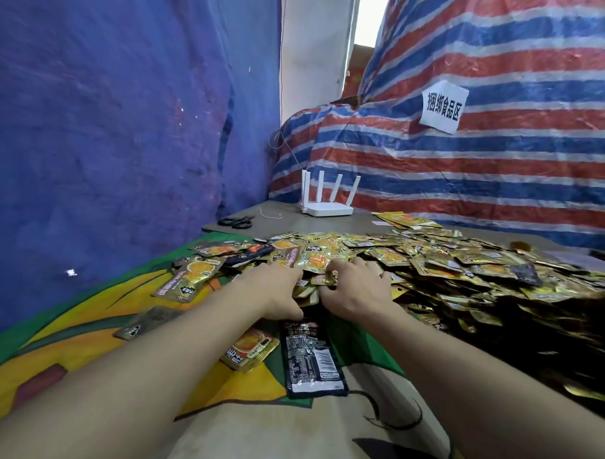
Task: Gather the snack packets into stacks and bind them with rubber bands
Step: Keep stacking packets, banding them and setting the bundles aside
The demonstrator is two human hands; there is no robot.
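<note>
Blue tarp wall (109,119) left, striped tarp (502,167) right, bright window (370,22) behind, white router (327,208) on table (294,222)

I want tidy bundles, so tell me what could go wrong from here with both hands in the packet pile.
1. The small bunch between your left hand and right hand looks uneven; the glossy packets may slide apart before banding.
2. The big pile is heaped right against your hands and could spill into the bunch.
3. A black packet lies near the gold ones, so types may get mixed.
</note>
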